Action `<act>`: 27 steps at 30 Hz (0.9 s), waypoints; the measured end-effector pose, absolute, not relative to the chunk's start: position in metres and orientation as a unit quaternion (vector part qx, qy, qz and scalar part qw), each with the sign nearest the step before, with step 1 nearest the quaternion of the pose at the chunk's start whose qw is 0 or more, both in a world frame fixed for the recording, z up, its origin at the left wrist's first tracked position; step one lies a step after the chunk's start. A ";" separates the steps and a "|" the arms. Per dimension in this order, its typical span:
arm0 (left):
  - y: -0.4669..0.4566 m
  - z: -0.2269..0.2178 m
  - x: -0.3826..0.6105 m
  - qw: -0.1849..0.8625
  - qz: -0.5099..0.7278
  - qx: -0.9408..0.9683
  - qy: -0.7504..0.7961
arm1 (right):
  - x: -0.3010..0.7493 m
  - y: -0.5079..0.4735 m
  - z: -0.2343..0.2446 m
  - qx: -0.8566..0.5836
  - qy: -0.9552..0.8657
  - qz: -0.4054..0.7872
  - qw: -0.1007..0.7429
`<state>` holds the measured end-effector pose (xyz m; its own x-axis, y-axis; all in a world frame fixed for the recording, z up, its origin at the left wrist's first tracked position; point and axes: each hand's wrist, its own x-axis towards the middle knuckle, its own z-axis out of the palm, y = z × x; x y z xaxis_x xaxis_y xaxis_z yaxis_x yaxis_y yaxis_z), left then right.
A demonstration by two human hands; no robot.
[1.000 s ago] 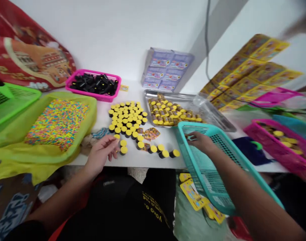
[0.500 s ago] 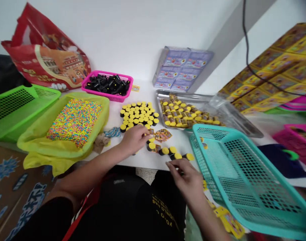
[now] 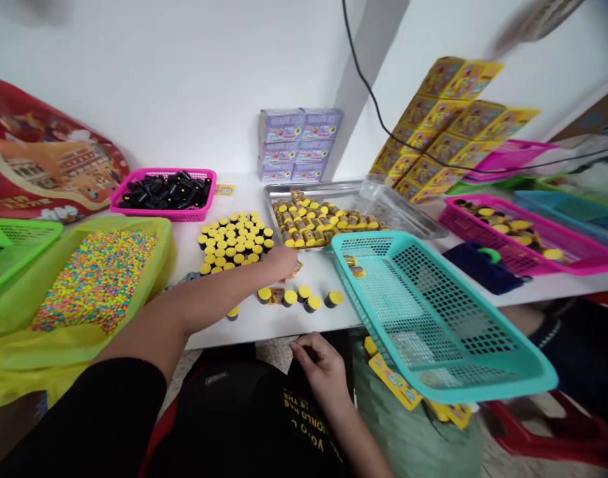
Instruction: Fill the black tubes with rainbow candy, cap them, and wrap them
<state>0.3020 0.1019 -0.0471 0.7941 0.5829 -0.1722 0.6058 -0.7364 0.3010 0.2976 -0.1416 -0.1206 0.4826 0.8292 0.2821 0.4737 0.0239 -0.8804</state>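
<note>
My left hand (image 3: pixel 280 260) reaches across the white table (image 3: pixel 264 322), fingers curled down over a small pile of printed sticker packets (image 3: pixel 297 269). It lies beside a cluster of black bottles with yellow caps (image 3: pixel 234 242). A few more capped bottles (image 3: pixel 304 299) stand in a row near the table's front edge. My right hand (image 3: pixel 318 362) is below that edge, over my lap, fingers curled in; what it holds is hidden. A teal mesh basket (image 3: pixel 433 318) tilts off the table just right of it.
A steel tray (image 3: pixel 413 216) holds labelled bottles. At the left are a pink basket of black tubes (image 3: pixel 162 192), a yellow-lined tray of coloured beads (image 3: pixel 95 279) and a green basket (image 3: pixel 15 245). Purple boxes (image 3: pixel 297 143), yellow boxes (image 3: pixel 448 126) and another pink basket (image 3: pixel 523 232) stand behind and right.
My right hand left the teal basket and dropped below the table edge. My left hand moved right from the front bottles to the sticker pile. The view swung right.
</note>
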 end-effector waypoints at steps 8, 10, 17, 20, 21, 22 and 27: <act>0.101 -0.041 0.301 0.123 -0.064 0.934 0.329 | 0.295 -0.141 -0.126 -0.672 -0.446 0.184 0.562; 0.103 -0.032 0.296 0.117 -0.044 0.934 0.335 | 0.295 -0.143 -0.126 -0.672 -0.451 0.184 0.559; 0.113 0.005 0.173 0.053 0.111 0.900 0.418 | 0.303 -0.163 -0.141 -0.699 -0.441 0.196 0.527; 0.095 -0.005 0.103 -0.011 0.138 0.835 0.532 | 0.314 -0.174 -0.164 -0.735 -0.422 0.187 0.497; 0.087 -0.014 0.085 -0.023 0.124 0.813 0.568 | 0.317 -0.178 -0.174 -0.749 -0.415 0.184 0.482; 0.080 -0.026 0.072 -0.031 0.101 0.795 0.598 | 0.321 -0.181 -0.184 -0.763 -0.410 0.180 0.466; 0.068 -0.075 0.046 -0.012 -0.024 0.788 0.615 | 0.334 -0.184 -0.216 -0.807 -0.413 0.148 0.395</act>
